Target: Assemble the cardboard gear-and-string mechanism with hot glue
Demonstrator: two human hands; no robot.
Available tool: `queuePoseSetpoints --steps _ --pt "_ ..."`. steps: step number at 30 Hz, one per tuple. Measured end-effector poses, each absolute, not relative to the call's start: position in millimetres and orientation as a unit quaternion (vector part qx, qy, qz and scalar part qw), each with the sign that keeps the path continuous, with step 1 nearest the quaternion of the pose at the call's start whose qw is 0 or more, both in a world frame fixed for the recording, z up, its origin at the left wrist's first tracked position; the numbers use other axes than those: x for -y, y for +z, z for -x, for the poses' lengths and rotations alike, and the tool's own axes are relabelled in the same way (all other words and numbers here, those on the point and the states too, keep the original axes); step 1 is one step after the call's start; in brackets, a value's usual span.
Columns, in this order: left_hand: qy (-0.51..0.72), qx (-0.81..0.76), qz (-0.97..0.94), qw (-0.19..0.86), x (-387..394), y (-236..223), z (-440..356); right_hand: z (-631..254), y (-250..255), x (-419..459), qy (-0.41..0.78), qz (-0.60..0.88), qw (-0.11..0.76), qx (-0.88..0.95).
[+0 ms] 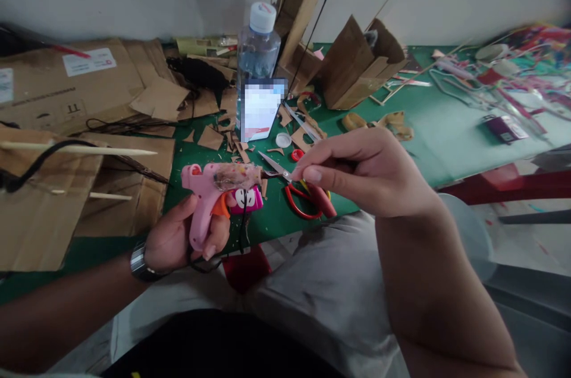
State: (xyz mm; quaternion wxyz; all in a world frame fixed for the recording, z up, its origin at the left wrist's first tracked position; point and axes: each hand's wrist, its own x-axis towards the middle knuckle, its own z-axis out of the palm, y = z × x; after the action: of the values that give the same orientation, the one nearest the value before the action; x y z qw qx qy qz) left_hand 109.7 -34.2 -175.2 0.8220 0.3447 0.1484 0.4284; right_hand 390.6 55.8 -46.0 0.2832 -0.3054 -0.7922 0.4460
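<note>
My left hand (178, 235) is wrapped round the handle of a pink hot glue gun (203, 205), its fingers by the orange trigger (222, 205). The gun's nozzle points right and its barrel is smeared with dried glue. Just right of the nozzle tip, my right hand (357, 172) is closed in a pinch; what lies between thumb and forefinger is too small to make out. Red-handled scissors (304, 205) lie on the green table (276, 226) below the right fingertips, blades pointing up and left. A pink-and-white box (250, 199) is partly hidden behind the gun.
A water bottle (259, 47) stands behind a lit phone (261, 110). Cardboard sheets (40, 95) and a cardboard piece with skewers (44, 205) fill the left. Scraps (210, 137) litter the middle. An open cardboard box (352, 68), tape roll (354, 122) and dark small box (506, 128) are to the right.
</note>
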Motion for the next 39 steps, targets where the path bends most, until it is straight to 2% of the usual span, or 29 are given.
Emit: queuePoseSetpoints --steps 9,15,19,23,26,28,31,36,39 --pt "0.404 -0.211 -0.388 0.801 34.8 -179.5 -107.4 -388.9 -55.5 -50.2 0.344 0.359 0.416 0.761" --pt "0.417 -0.224 -0.391 0.789 34.8 -177.0 -108.9 -388.3 -61.5 -59.5 0.225 0.375 0.423 0.794" --pt "0.428 -0.224 -0.387 0.785 35.0 -173.6 -111.8 -406.8 -76.7 -86.9 0.156 0.454 0.355 0.802" --pt "0.426 -0.228 -0.398 0.78 34.2 -170.8 -113.5 -430.4 -98.3 -121.6 0.142 0.596 0.186 0.768" --pt "0.425 -0.225 -0.408 0.776 33.8 -172.2 -113.0 -443.4 -110.0 -139.3 0.114 0.629 0.099 0.763" --pt "0.434 -0.216 -0.406 0.775 33.5 -174.5 -112.4 -450.7 -113.4 -145.1 0.105 0.61 0.082 0.781" --pt "0.447 -0.209 -0.4 0.772 32.7 -176.9 -111.9 -462.5 -112.6 -147.9 0.078 0.577 0.134 0.802" --pt "0.446 -0.235 -0.377 0.777 30.3 -174.5 -112.6 -481.0 -101.4 -147.2 0.001 0.559 0.4 0.727" --pt "0.45 -0.235 -0.375 0.775 29.5 -173.6 -113.7 -493.4 -92.8 -145.8 -0.037 0.604 0.481 0.634"
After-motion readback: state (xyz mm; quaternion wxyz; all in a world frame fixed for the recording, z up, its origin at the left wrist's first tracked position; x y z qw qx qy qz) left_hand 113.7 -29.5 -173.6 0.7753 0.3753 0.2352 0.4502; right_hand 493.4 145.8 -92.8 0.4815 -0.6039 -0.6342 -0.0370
